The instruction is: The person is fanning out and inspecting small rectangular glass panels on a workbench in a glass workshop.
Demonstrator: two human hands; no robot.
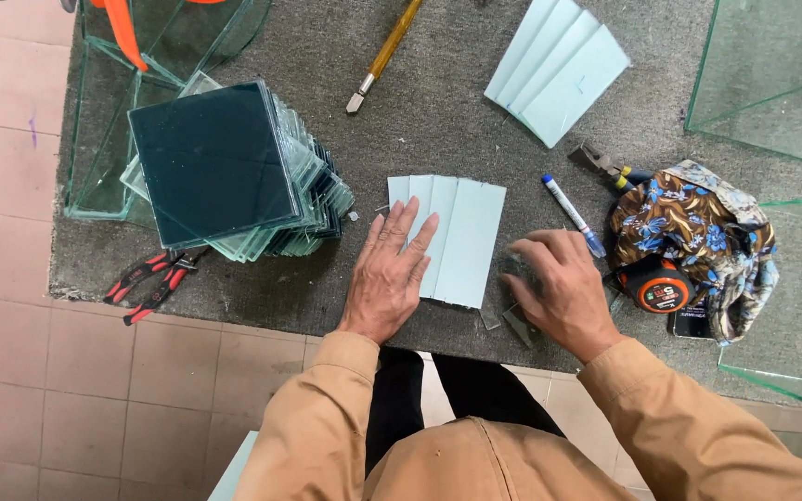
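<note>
While our left hand (389, 271) lies flat, fingers spread, on the small stack of glass strips (461, 239), our right hand (554, 288) curls around a dark block (518, 269) just beside them. Near it we see a marker (573, 215), tape measure (657, 284) and patterned cloth (698, 223). Left of us stand stacked glass squares (225, 167) and red pliers (152, 283); beyond, a glass cutter (382, 56).

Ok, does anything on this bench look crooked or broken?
Yes. The stack of square glass panes is fanned askew, its edges out of line. Small glass offcuts lie at the carpeted bench edge by the right hand. The left hand rests flat on the pale glass strips.
</note>
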